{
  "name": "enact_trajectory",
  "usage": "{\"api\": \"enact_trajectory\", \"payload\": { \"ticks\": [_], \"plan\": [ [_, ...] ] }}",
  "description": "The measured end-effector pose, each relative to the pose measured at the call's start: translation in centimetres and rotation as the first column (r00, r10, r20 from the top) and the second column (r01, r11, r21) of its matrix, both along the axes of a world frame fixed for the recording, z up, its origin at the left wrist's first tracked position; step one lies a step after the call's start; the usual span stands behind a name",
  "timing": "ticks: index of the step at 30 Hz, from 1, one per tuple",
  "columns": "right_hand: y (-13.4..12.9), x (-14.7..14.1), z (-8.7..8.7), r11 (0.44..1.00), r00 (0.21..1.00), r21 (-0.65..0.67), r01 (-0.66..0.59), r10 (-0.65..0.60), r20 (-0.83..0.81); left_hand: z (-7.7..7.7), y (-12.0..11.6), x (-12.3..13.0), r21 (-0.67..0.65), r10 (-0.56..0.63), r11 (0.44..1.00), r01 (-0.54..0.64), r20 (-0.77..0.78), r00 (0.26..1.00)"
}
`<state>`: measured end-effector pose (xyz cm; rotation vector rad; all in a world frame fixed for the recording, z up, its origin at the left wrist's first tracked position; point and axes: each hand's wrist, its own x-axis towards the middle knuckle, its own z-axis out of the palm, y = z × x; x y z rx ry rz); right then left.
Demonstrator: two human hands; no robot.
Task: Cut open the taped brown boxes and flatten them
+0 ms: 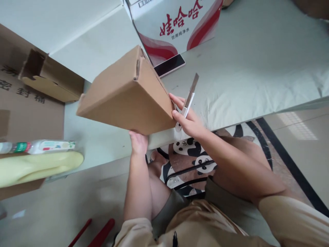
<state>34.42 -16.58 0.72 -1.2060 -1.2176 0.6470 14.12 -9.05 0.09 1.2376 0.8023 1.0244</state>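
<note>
Below, a pale-covered table (239,68) borders a glossy tiled floor (300,133).

Table (244,75) under pale, creased cloth. At the far side: white carton (156,24) with red lettering; against its base, phone (170,65), dark face up. At left: small open box (60,80) beside large brown carton (33,113).

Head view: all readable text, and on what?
"娃哈哈": white-and-red carton
"饮用纯净水": same carton, below
"密封桶": large brown cardboard at left; character above it unclear
Bottle label: too small
Carton's barcode digits: unreadable
Held box: no text visible
</note>
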Motion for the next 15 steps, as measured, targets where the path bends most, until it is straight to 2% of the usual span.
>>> {"api": "enact_trajectory", "payload": {
  "ticks": [3, 5, 7, 11, 13, 15],
  "plan": [
    [-0.6, 0.5, 1.0, 0.999, 1.0, 0.038, -0.013, 0.012, 0.008, -0.1, 0.5, -0.3, 0.013, 0.094, 0.995, -0.094, 0.002, 0.996],
    [-0.9, 0.6, 1.8, 0.996, 0.998, 0.066, -0.063, 0.065, -0.019, -0.1, 1.1, -0.5, 0.002, 0.167, 0.986, -0.167, 0.018, 0.986],
    [-1.1, 0.5, 2.6, 0.988, 0.993, 0.097, -0.117, 0.12, -0.024, -0.3, 1.7, -0.5, -0.041, 0.192, 0.981, -0.191, 0.003, 0.981],
    [-1.4, 0.4, 3.9, 0.976, 0.986, 0.139, -0.166, 0.163, 0.03, -1.4, 2.3, 0.3, -0.13, 0.104, 0.984, -0.12, -0.128, 0.986],
    [-1.4, 0.3, 4.0, 0.974, 0.987, 0.164, -0.157, 0.148, 0.067, -2.1, 2.2, 0.6, -0.147, 0.046, 0.986, -0.075, -0.19, 0.981],
    [-1.2, 0.3, 3.6, 0.974, 0.988, 0.179, -0.142, 0.127, 0.093, -2.6, 2.0, 0.5, -0.121, 0.036, 0.991, -0.065, -0.223, 0.974]
  ]
}}
